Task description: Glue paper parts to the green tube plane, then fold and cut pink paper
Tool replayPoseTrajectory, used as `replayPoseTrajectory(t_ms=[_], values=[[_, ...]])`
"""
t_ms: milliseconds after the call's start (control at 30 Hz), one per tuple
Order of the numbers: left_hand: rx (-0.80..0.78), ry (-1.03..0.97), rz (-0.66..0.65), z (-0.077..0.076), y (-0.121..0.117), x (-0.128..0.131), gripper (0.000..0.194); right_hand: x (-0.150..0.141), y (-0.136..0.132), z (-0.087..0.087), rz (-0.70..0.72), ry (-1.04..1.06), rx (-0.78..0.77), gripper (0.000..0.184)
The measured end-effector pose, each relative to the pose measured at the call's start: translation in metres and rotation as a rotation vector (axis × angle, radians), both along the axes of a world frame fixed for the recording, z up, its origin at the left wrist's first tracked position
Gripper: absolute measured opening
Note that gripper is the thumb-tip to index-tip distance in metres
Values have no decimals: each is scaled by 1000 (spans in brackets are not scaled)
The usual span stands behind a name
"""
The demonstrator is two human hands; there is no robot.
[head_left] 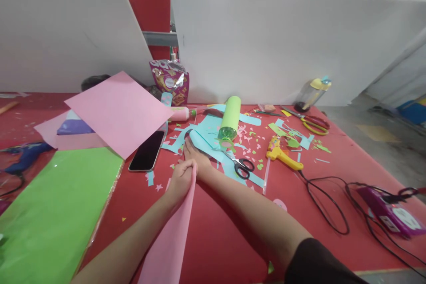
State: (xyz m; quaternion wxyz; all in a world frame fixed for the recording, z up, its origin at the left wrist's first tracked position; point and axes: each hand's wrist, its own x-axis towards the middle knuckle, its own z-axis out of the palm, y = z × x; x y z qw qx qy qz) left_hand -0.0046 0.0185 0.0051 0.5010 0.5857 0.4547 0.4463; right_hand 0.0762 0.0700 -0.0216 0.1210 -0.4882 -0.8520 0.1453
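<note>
My left hand (pixel 181 181) is closed around the upper end of a long pink paper strip (pixel 178 230), which hangs down toward the table's near edge. Crossing just beyond it, my right hand (pixel 198 157) reaches forward, fingers stretched out, at the edge of the light blue paper pieces (pixel 213 126). Its fingertips are partly hidden. Black-handled scissors (pixel 241 166) lie to its right on the blue scraps. Farther back lies a green paper-wrapped bottle (pixel 230 117) with a clear green end.
To the left are a black phone (pixel 146 151), a pink sheet (pixel 121 111) and a green sheet (pixel 60 213). A yellow glue gun (pixel 282 154) with its cord, a purple power box (pixel 391 213) and red-and-yellow-handled scissors (pixel 313 124) are on the right. White boards (pixel 282 44) stand behind.
</note>
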Motion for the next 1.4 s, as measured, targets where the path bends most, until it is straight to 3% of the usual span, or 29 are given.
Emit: replayPoseTrajectory(t_ms=[167,300,467,533,600,700,800,933,1233,1333,1400], values=[[88,205,38,7,-4,1,17,13,-6,11,104,126,-8,38],[168,351,83,12,-5,3,15,31,-19,24,136,228,-82,15],[214,483,150,2,1,2,16,53,-48,41,-100,335,-131,35],[233,520,163,-3,2,2,17,58,-60,43,-140,420,-262,29],[260,545,167,-6,2,2,18,63,-70,43,-156,432,-331,39],[322,561,144,-9,1,3,17,69,-77,37,-201,379,-219,50],[402,572,78,-12,0,5,20,77,-80,29,-273,260,-95,45],[493,595,-38,-14,-2,7,23,87,-84,22,-318,55,-40,40],[708,733,-364,-13,-8,10,24,92,-85,15,-176,-169,133,39],[717,805,-384,-14,-9,10,23,91,-88,16,-157,-223,164,22],[705,851,-373,-14,-9,11,23,90,-92,17,-155,-260,165,22]])
